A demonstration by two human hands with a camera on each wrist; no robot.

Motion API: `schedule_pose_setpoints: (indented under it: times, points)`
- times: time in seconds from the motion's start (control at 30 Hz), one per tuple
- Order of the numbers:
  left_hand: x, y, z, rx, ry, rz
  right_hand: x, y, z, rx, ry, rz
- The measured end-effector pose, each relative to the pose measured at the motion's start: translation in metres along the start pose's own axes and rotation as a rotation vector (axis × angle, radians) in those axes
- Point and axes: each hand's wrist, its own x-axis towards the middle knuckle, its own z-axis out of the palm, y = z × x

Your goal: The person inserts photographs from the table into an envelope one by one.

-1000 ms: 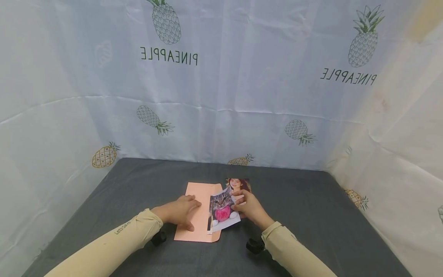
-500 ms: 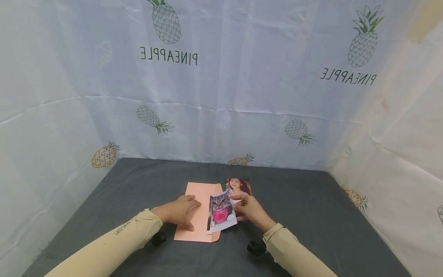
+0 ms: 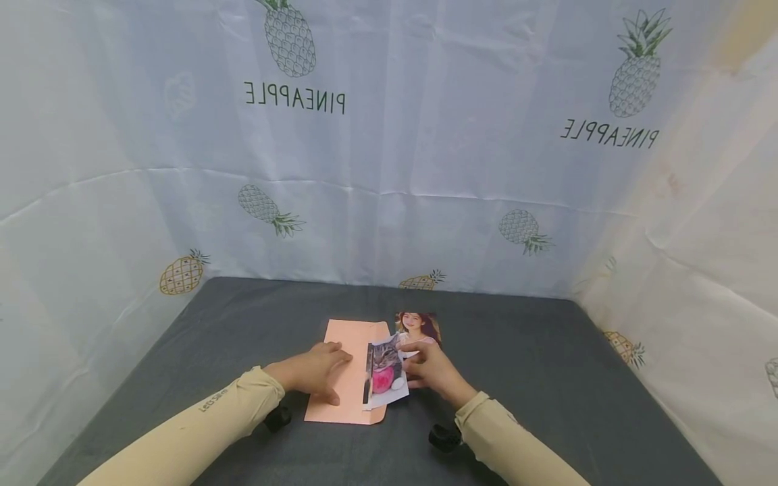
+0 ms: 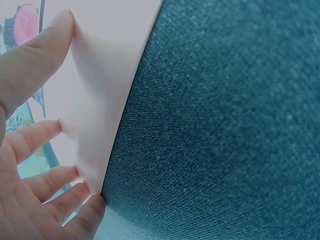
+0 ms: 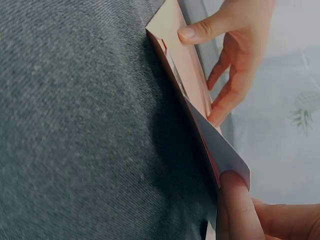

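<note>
A peach envelope (image 3: 348,337) lies flat with its flap to the right. My left hand (image 3: 311,372) rests on it with spread fingers, thumb (image 4: 37,57) pressing its face in the left wrist view. My right hand (image 3: 434,370) pinches the right edge of a photo print (image 3: 383,379) of a cat with a pink heart. The photo lies over the flap, its left part hidden at the envelope's mouth. Another print edge shows as a dark strip there. In the right wrist view, the photo's pale back (image 5: 220,145) slopes up to the right thumb (image 5: 237,200).
A second photo print (image 3: 415,327), a portrait of a person, lies on the dark grey cloth (image 3: 516,364) just behind the right hand. Pineapple-printed white curtains (image 3: 389,148) enclose the table at the back and sides. Black wrist cameras (image 3: 445,437) sit under both forearms.
My right hand has moved left with the cat photo, and less of the photo shows beside the envelope's mouth. The left hand and the envelope have stayed in place.
</note>
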Motion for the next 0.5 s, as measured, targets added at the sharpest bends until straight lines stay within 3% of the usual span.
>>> schedule_pose_setpoints:
  times: [0.5]
  points:
    - [0.000,-0.001,-0.001,-0.001,0.001,0.008,0.001,-0.007,0.014,-0.035,0.016,0.025]
